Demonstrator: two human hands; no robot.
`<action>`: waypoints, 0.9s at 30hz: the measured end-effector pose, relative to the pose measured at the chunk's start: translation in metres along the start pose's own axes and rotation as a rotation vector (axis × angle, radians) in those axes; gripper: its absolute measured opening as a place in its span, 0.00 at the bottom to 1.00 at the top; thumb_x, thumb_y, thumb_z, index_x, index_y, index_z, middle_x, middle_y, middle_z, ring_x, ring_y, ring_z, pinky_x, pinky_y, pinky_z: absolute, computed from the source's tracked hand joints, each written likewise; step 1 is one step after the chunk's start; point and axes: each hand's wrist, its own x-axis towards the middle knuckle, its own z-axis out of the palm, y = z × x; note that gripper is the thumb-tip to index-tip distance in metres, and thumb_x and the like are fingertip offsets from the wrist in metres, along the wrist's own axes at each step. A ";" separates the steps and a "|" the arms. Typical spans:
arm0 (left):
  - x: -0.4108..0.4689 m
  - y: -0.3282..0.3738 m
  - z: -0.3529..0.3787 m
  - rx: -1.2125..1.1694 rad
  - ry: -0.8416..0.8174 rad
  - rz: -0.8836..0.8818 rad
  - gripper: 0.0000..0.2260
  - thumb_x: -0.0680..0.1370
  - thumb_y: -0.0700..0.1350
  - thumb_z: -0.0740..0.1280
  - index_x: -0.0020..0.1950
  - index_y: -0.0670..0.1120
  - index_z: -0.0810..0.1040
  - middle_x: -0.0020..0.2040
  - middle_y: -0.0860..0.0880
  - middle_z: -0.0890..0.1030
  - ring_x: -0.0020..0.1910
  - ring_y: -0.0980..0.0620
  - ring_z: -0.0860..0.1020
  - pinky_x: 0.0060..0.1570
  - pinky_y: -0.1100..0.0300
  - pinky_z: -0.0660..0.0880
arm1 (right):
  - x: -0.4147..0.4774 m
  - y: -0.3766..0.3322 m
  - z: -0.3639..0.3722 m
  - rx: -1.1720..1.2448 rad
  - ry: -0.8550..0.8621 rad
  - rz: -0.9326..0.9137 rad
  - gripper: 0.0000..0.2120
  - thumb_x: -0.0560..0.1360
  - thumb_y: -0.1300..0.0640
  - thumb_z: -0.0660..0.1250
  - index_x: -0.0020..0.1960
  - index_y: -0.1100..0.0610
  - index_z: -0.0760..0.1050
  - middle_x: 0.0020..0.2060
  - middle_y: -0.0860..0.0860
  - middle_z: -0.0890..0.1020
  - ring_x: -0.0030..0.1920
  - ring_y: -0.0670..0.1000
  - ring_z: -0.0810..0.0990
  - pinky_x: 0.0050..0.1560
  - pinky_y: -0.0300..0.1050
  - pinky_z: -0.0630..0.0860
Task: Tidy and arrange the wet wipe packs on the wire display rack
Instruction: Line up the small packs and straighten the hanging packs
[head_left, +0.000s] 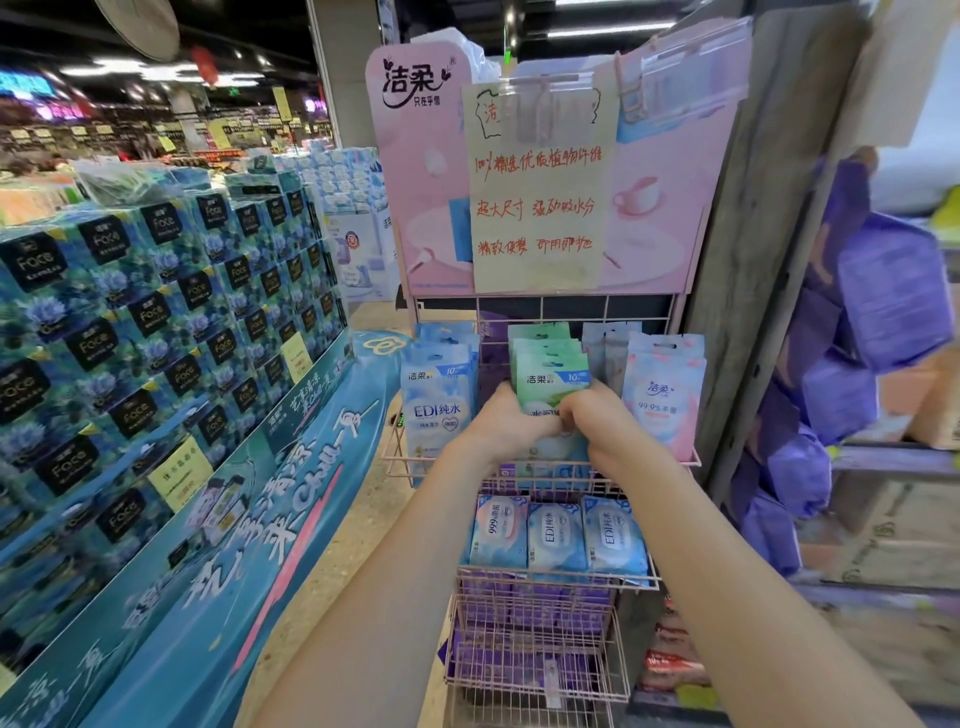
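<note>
Up close, the fingers (574, 415) of both hands curl shut around the green packs (550, 376) in the top basket (644, 462) of the pink wire rack (535, 623): the left hand (511, 421) clasps the stack's left edge, the right hand (602, 423) its lower right side. The green stack stands upright, mid-basket, between blue packs (439, 395) on its left and pink-and-white packs (662, 395) on its right. One tier down, three blue packs (556, 535) lean in a row; purple packs (519, 660) fill the lowest basket. Squaring up the green row looks to be the step in hand. Next, it seems, the stack needs pressing back flush and level with its neighbours, both hands keeping the fronts aligned so none tips forward over the wire rim. A handwritten sign (537, 208) hangs above.
</note>
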 end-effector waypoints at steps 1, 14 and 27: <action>-0.003 0.001 0.000 0.008 0.013 0.025 0.36 0.58 0.51 0.77 0.66 0.45 0.80 0.56 0.48 0.87 0.56 0.52 0.85 0.56 0.57 0.82 | -0.001 -0.001 0.000 0.002 -0.002 -0.008 0.26 0.64 0.76 0.55 0.58 0.61 0.76 0.49 0.59 0.83 0.50 0.57 0.80 0.48 0.49 0.76; 0.007 -0.007 0.002 -0.012 0.139 0.019 0.47 0.60 0.53 0.80 0.76 0.47 0.66 0.61 0.51 0.84 0.59 0.52 0.83 0.64 0.45 0.79 | -0.012 -0.009 0.007 -0.057 0.002 -0.050 0.22 0.69 0.76 0.54 0.51 0.56 0.78 0.47 0.54 0.84 0.52 0.56 0.80 0.48 0.48 0.75; -0.072 0.041 0.094 0.168 0.420 0.593 0.22 0.74 0.43 0.66 0.69 0.43 0.73 0.63 0.48 0.75 0.64 0.50 0.74 0.68 0.52 0.72 | -0.068 -0.003 -0.082 0.072 0.641 -0.443 0.14 0.68 0.64 0.64 0.50 0.51 0.78 0.45 0.49 0.84 0.45 0.49 0.83 0.56 0.55 0.81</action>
